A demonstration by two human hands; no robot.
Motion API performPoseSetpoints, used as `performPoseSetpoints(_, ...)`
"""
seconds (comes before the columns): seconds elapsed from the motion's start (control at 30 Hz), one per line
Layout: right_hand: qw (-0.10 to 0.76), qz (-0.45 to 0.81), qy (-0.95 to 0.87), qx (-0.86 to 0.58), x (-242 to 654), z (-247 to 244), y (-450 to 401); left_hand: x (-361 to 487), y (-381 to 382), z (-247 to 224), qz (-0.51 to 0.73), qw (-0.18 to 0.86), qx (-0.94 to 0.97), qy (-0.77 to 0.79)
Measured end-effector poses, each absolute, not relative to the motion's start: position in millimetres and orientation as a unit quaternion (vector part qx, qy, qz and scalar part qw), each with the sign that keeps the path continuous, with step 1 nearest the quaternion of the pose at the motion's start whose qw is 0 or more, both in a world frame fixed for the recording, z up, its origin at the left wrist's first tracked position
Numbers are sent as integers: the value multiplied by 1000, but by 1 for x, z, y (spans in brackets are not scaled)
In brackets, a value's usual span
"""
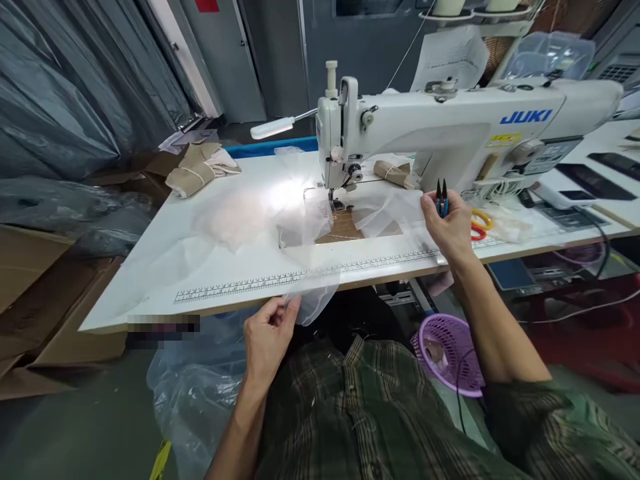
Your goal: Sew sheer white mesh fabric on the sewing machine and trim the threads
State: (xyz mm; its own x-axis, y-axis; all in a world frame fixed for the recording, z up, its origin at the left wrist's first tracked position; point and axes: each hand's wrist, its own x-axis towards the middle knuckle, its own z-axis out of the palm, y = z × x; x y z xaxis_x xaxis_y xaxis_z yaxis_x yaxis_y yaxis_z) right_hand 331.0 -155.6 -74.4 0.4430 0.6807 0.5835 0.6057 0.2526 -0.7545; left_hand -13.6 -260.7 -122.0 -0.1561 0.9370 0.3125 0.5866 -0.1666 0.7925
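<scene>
Fabric (320, 293), sheer and white, droops over the near edge of the table (130, 293), its near end pinched between the thumb and fingers of the left hand (270, 333). Below the table, a plastic bag (200, 393) lies on the left and a purple basket (457, 330) stands on the right. Along the near edge runs a ruler (240, 287), partly under the fabric. Farther right, the right hand (453, 223) grips blue snips (442, 199), their dark tips pointing up; fabric reaches its thumb, but I cannot tell whether it is pinched there too. Scissors (480, 220) lie just beside that hand. Beyond, fabric spreads about the foot of the sewing machine (450, 110); whether any is clamped beneath is unclear. Tied bundles lie on the table's far left (187, 177) and behind the needle (395, 173). Farthest is a grey door (217, 60).
</scene>
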Motion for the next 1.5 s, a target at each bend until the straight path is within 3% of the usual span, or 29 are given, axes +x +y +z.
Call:
performPoseSetpoints(0.13,598,8,-493,-632,335,-80,-166,-13,-262,-123,528,59,651,542)
performPoseSetpoints(0.27,585,158,-529,-594,292,-76,-207,-17,-272,-115,566,-31,684,459)
performPoseSetpoints(0.47,400,426,-667,-462,218,-76,-273,-20,-309,-102,447,79,832,319)
performPoseSetpoints(0.57,286,557,-665,-407,197,-92,-293,-16,-330,-100,383,97,877,274)
performPoseSetpoints(0.63,258,614,-631,-398,189,-104,-300,-13,-335,-103,366,112,890,250)
performPoseSetpoints(0.77,296,647,-566,-416,187,-122,-300,-23,-313,-119,435,219,837,249)
performPoseSetpoints(0.83,308,653,-550,-421,192,-126,-297,-32,-293,-135,484,268,757,348)
performPoseSetpoints(0.93,303,670,-524,-430,200,-131,-292,-36,-268,-166,455,400,658,448)
performPoseSetpoints(1.07,320,679,-487,-446,205,-144,-288,-19,-258,-203,461,599,524,392)
performPoseSetpoints(1.17,338,684,-457,-457,205,-154,-286,-11,-262,-211,426,687,483,336)
performPoseSetpoints(1.3,345,676,-455,-465,205,-158,-286,-22,-268,-203,388,711,491,320)
performPoseSetpoints(1.5,326,611,-579,-431,199,-146,-295,-31,-262,-183,430,635,560,313)
